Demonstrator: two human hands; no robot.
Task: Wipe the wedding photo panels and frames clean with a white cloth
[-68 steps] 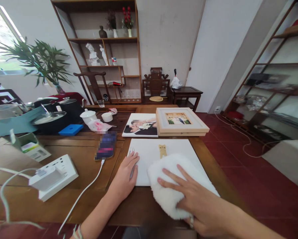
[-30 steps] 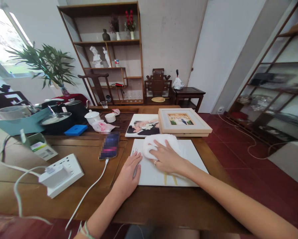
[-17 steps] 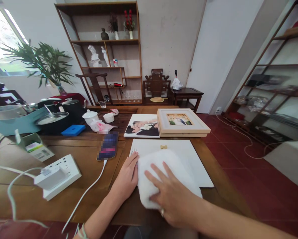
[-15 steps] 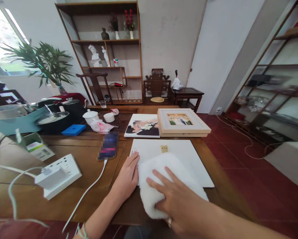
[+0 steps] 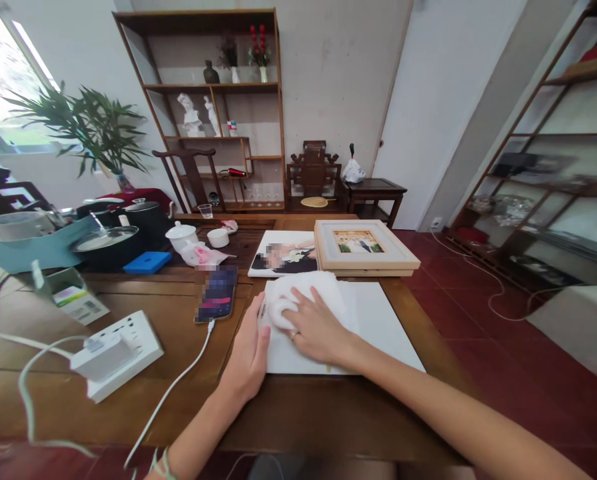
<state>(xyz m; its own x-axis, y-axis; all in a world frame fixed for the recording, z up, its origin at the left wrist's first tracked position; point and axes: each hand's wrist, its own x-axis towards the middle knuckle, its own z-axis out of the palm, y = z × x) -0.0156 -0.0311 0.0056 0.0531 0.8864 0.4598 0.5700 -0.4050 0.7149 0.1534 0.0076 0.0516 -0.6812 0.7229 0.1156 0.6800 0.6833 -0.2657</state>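
A white panel [image 5: 378,327] lies flat on the wooden table. My left hand [image 5: 248,347] rests along its left edge, fingers stretched out and thumb at the panel's border. My right hand [image 5: 316,327] presses a fluffy white cloth [image 5: 306,283] onto the panel's upper left part, its fingers bunching the cloth, and a ring shows on one finger. Under my right wrist a small gold-coloured piece [image 5: 329,367] shows at the near edge. The cloth hides part of the panel's far edge.
Behind the panel lie a photo print [image 5: 283,253] and a framed picture [image 5: 366,247]. To the left are a phone [image 5: 217,293] on a white cable, a power strip [image 5: 121,360], a small open box [image 5: 73,297], a blue box [image 5: 147,261] and a lidded white bowl [image 5: 181,233].
My right hand has pushed the cloth away from me and to the left, from the panel's near edge to its far left part. My left hand has shifted slightly left along the edge.
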